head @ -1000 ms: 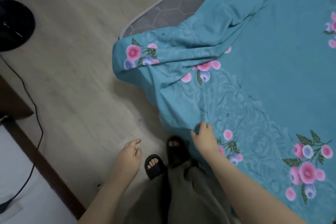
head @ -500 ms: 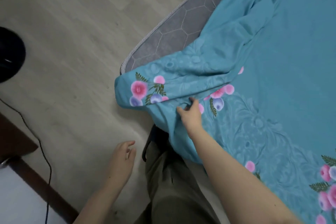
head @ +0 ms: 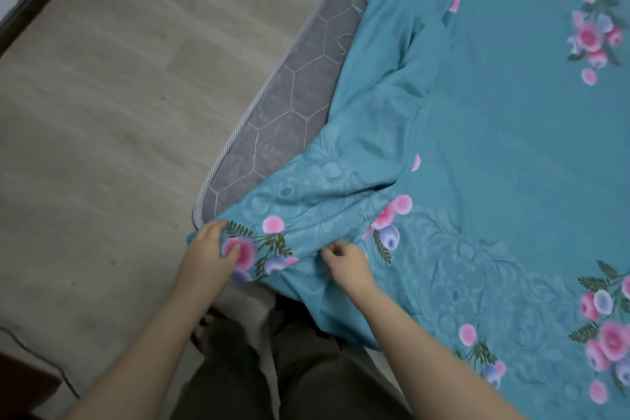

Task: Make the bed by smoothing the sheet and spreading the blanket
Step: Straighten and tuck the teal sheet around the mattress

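**Head view.** The left grip (head: 205,256) closes on the corner of the teal floral sheet (head: 511,147). The right grip (head: 347,266), just beside it, pinches a fold. Beyond the grips the sheet lies bunched in ridges, exposing the grey quilted mattress (head: 289,119). Judged progress: smoothing is at an early stage, this corner is uncovered, and no blanket is visible. No container is in view.

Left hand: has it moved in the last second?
Yes. The left hand went forward from over the floor to the corner of the mattress, where it now grips the blue flowered sheet.
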`<action>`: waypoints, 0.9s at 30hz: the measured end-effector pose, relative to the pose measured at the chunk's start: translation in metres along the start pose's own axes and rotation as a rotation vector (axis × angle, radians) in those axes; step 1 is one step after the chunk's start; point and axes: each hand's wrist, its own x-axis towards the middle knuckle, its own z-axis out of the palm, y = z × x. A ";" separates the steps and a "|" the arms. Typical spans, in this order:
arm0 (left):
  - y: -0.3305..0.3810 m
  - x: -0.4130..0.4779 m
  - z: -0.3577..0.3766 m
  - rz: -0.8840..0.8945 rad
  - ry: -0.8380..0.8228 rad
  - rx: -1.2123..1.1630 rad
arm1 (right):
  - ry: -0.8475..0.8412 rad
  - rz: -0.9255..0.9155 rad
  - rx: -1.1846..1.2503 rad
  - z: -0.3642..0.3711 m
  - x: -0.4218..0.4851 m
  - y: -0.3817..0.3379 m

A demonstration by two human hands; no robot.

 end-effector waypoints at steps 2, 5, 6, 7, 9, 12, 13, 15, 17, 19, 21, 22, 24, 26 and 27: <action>0.001 0.022 0.004 0.014 -0.032 0.071 | 0.023 -0.012 0.165 0.003 -0.002 -0.008; -0.002 0.049 0.010 -0.046 -0.111 0.187 | 0.001 -0.017 0.449 0.007 -0.005 -0.022; -0.002 0.056 0.011 -0.090 -0.143 0.198 | -0.008 0.003 0.540 0.008 -0.005 -0.027; -0.001 0.060 0.011 -0.129 -0.175 0.186 | -0.010 0.033 0.613 0.009 -0.006 -0.032; 0.005 0.061 0.010 -0.136 -0.258 0.142 | 0.002 0.103 0.699 0.010 -0.005 -0.039; 0.021 0.042 0.009 0.019 -0.386 0.112 | 0.101 0.161 0.724 0.014 -0.004 -0.045; 0.027 0.031 0.006 0.075 -0.413 0.114 | 0.160 0.189 0.721 0.015 -0.003 -0.045; 0.040 0.008 0.000 0.209 -0.461 0.116 | 0.334 0.287 0.679 0.012 -0.006 -0.041; 0.050 -0.013 0.001 0.327 -0.554 0.098 | 0.587 0.419 0.588 0.008 -0.015 -0.031; 0.056 -0.033 0.011 0.455 -0.625 0.217 | 0.835 0.451 0.603 0.004 -0.032 -0.028; 0.059 -0.052 0.025 0.597 -0.680 0.358 | 0.841 0.247 0.551 0.002 -0.050 -0.030; 0.059 -0.061 0.031 0.640 -0.734 0.363 | 0.723 0.166 0.447 0.002 -0.056 -0.032; 0.056 -0.074 0.041 0.667 -0.874 0.301 | 0.435 0.130 0.183 0.002 -0.064 -0.030; 0.056 -0.077 0.048 0.568 -0.994 0.193 | 0.386 0.209 0.157 -0.008 -0.068 -0.022; 0.055 -0.074 0.050 0.497 -0.997 0.131 | 0.435 0.250 0.287 -0.016 -0.069 -0.014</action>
